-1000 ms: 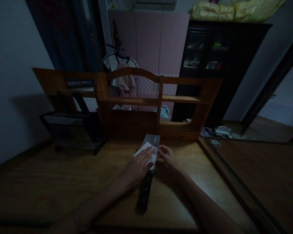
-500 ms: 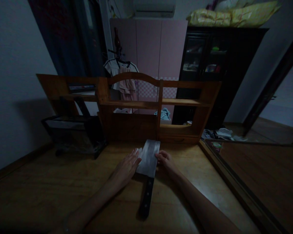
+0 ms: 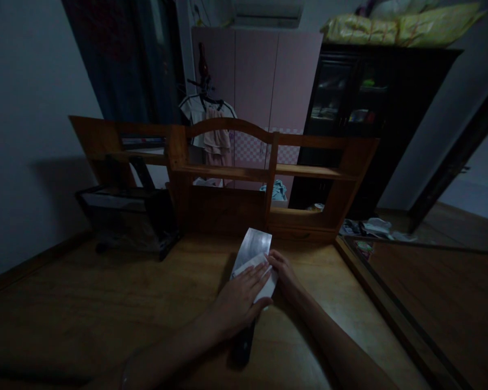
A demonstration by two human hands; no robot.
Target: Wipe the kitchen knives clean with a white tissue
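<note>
I see the left hand flat on the tissue, now back over the mid-table cleaver; the right hand seemingly pinches its right edge. Table spreads left, shelf along the far edge.

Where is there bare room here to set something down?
Two patches look bare: the tabletop between the black box and your left forearm, and the strip between your right forearm and the wooden edge. The middle is crowded: your left hand on a white wipe over the cleaver, right hand at its edge.
</note>
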